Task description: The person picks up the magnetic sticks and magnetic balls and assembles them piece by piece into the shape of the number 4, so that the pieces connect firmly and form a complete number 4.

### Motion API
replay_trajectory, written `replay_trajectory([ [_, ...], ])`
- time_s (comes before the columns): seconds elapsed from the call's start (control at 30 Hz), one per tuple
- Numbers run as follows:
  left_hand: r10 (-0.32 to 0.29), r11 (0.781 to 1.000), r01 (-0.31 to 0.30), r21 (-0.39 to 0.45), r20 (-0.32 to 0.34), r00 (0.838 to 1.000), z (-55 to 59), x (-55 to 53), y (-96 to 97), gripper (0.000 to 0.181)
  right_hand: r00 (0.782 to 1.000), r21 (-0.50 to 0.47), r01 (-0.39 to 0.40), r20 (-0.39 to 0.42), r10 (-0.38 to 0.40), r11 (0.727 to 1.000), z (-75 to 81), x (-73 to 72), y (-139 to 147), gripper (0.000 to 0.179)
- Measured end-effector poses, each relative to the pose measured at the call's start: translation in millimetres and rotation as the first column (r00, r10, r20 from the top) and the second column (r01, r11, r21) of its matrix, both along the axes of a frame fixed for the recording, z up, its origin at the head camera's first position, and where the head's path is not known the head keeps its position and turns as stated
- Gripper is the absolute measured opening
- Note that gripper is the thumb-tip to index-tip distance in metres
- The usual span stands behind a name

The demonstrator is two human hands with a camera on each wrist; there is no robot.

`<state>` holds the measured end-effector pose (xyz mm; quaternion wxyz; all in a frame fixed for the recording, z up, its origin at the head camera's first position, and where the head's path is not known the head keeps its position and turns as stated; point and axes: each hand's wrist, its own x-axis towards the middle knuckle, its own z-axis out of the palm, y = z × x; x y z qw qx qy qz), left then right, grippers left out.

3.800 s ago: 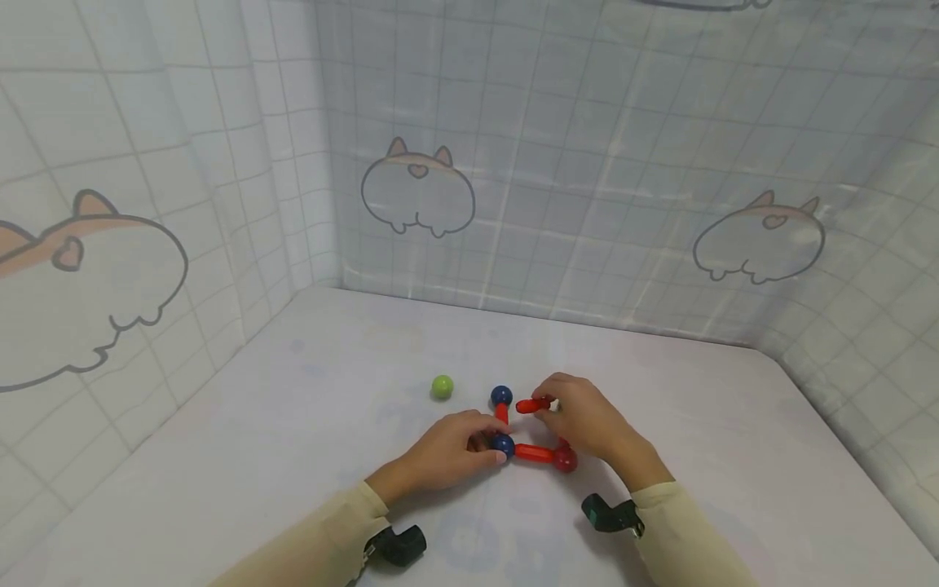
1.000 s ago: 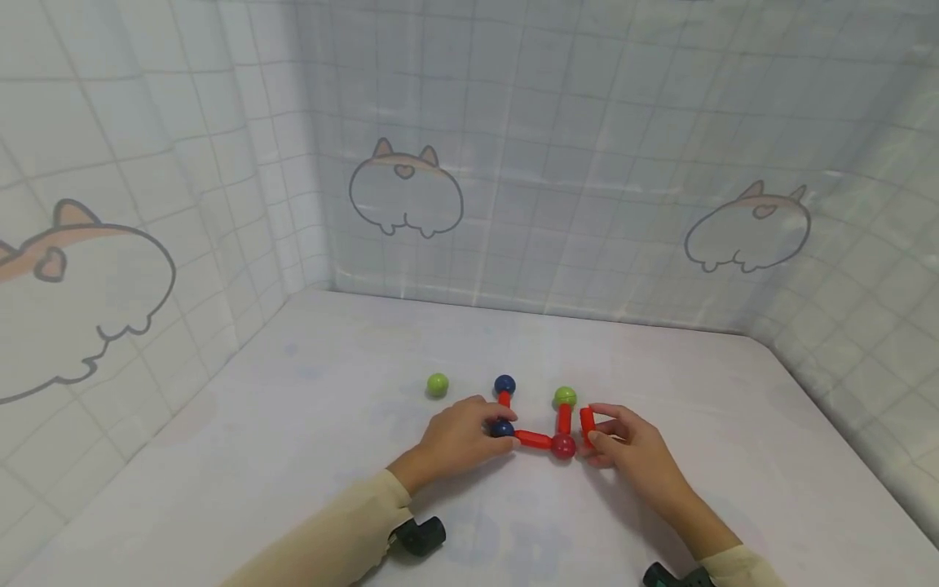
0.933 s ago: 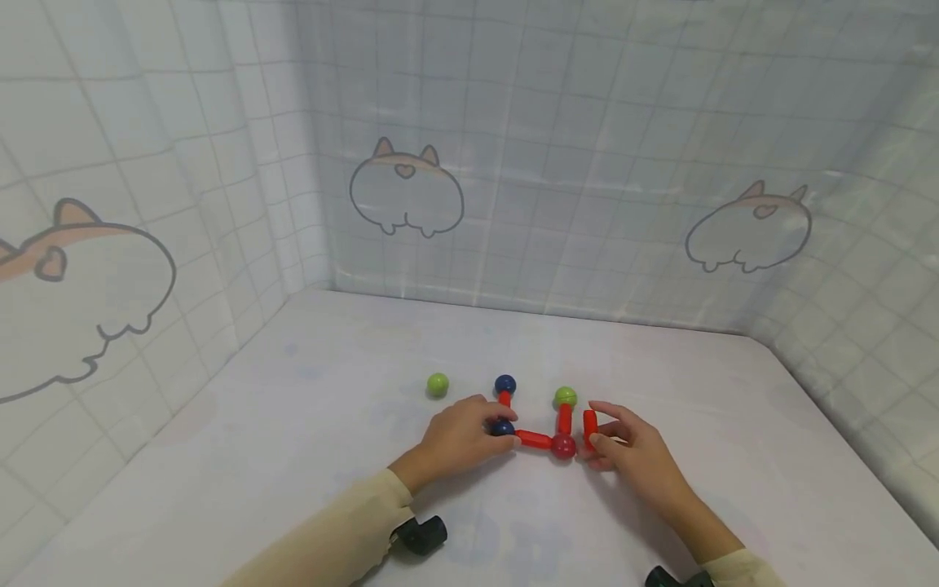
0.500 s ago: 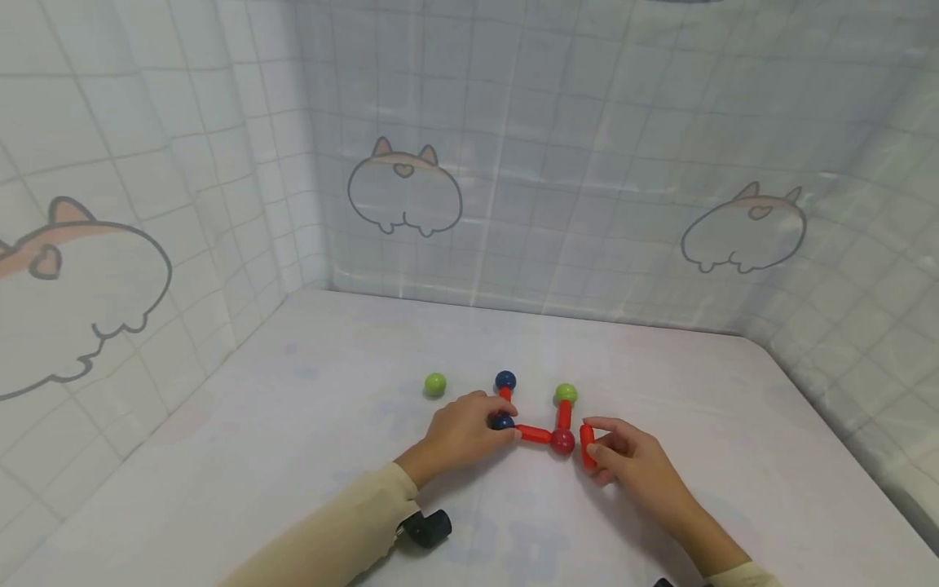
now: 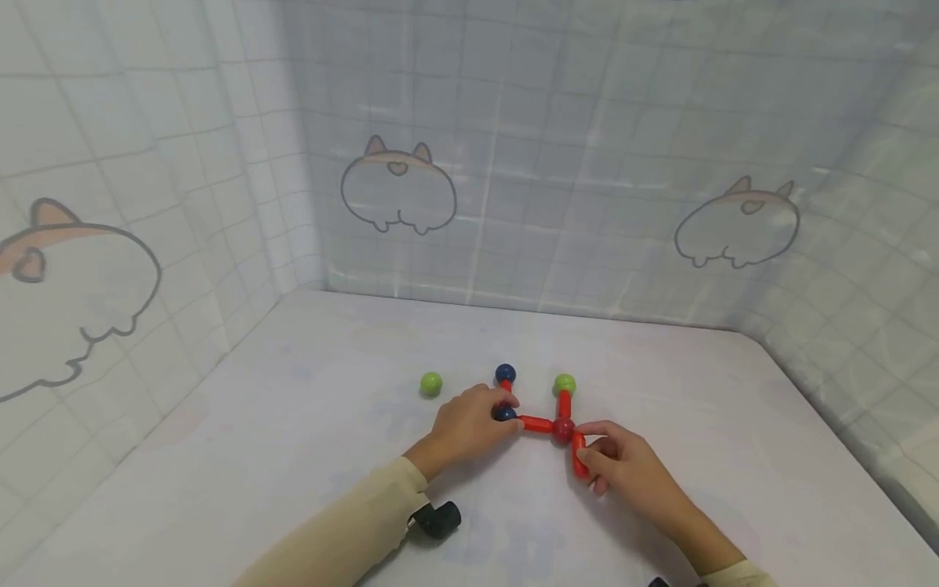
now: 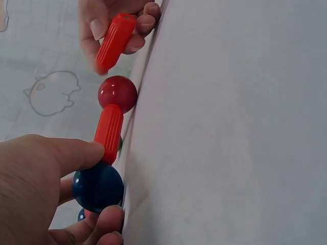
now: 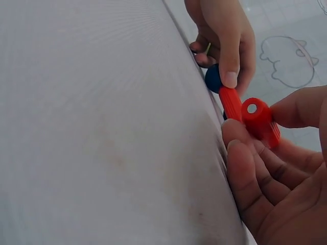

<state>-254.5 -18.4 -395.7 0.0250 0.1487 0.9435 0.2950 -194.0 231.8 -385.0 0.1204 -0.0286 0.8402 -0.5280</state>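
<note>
My left hand (image 5: 469, 422) holds the near blue ball (image 6: 98, 187), its thumb against the red toy rod (image 6: 108, 133) joined to it. That rod's other end meets a red ball (image 5: 563, 430). From the red ball a second red rod (image 5: 564, 405) leads back to a green ball (image 5: 565, 384). Behind my left fingers, another red rod runs to the far blue ball (image 5: 505, 373). My right hand (image 5: 627, 465) pinches a separate red rod (image 6: 115, 43) just off the red ball; a slim gap shows in the left wrist view.
A loose green ball (image 5: 431, 384) lies left of the joined pieces on the white table (image 5: 352, 359). Tile-patterned curtains (image 5: 572, 147) stand behind the table and at both sides. A dark wrist camera (image 5: 438, 520) sits at the left sleeve.
My right hand has brought its red rod from above the back of the shape, round to the near right of the red ball, then closer to it. The left hand keeps its hold.
</note>
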Motion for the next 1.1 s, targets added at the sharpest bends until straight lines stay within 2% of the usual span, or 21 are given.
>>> replay_trajectory([
  [0.27, -0.003, 1.0, 0.003, -0.008, -0.003, 1.0, 1.5, -4.7, 2.5, 0.031, 0.997, 0.073, 0.081, 0.008, -0.082, 0.994, -2.7, -2.7, -8.7, 0.039],
  [0.43, -0.006, 1.0, 0.006, -0.001, 0.0, 1.0, 3.2, -4.6, 2.7, 0.03, 0.993, 0.112, 0.121, -0.001, -0.121, 0.986, -4.2, -3.6, -13.0, 0.034],
  [0.6, -0.01, 1.0, 0.01, 0.011, -0.004, 1.0, 2.2, -4.5, 3.1, 0.03, 0.989, 0.139, 0.145, 0.002, -0.147, 0.98, -4.1, -3.2, -14.8, 0.038],
  [1.1, -0.03, 0.999, 0.03, 0.025, -0.009, 1.0, -4.6, -10.1, 1.7, 0.031, 0.991, 0.105, 0.132, -0.026, -0.13, 0.986, -7.7, -3.8, -14.8, 0.031],
])
